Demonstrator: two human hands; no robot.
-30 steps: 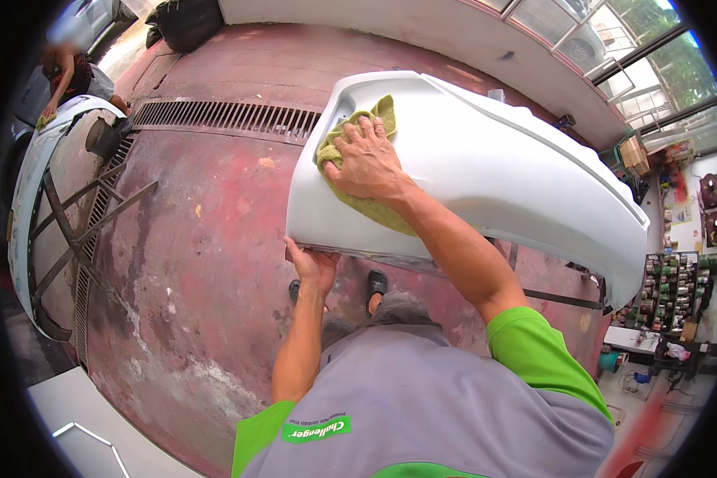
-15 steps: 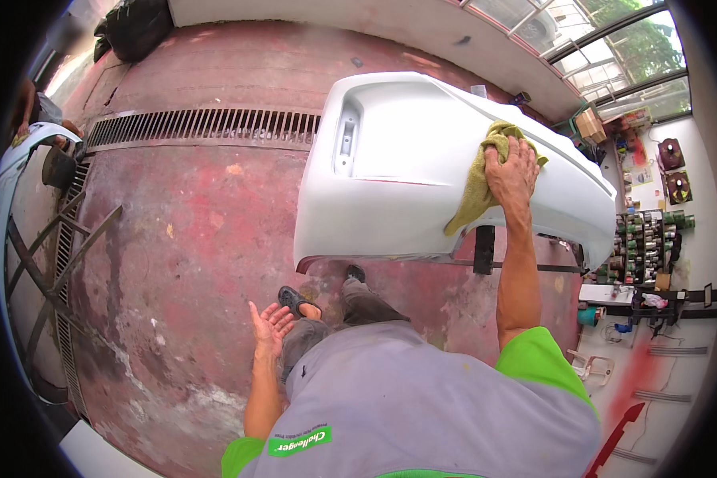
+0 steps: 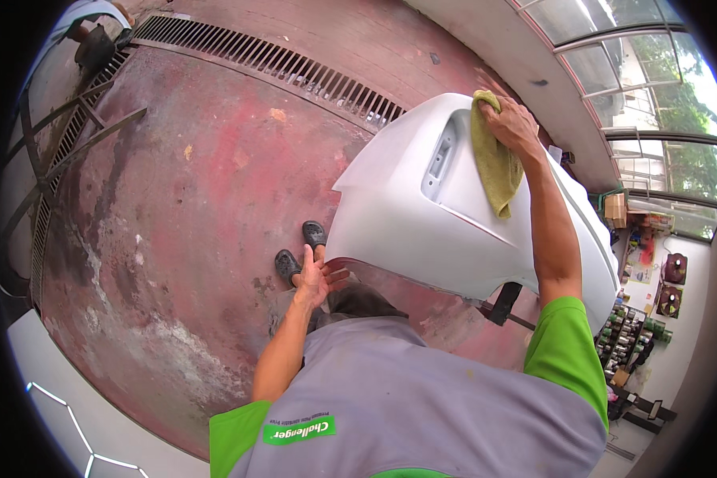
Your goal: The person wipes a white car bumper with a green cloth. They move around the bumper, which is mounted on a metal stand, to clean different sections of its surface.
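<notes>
A white car bumper [image 3: 462,247] rests on a dark stand [image 3: 504,303] in front of me, with a recess [image 3: 440,163] at its left end. My right hand [image 3: 511,126] is closed on a yellow-green cloth [image 3: 494,171] at the bumper's far upper edge. The cloth drapes down over the white surface beside the recess. My left hand [image 3: 314,277] hangs low near the bumper's lower left corner, its fingers spread and nothing in it. From this angle I cannot tell whether it touches the bumper edge.
A metal floor grate [image 3: 271,64] crosses the stained red floor [image 3: 175,207]. At the left stands a dark metal frame [image 3: 72,147]. Barred windows [image 3: 645,88] line the right wall, and a shelf of cans [image 3: 623,338] sits at the lower right. My dark clogs [image 3: 287,268] are beside the bumper.
My right hand has carried the cloth from the bumper's middle to its far left part, by the recess. My left hand has come closer to the bumper, and the view has turned.
</notes>
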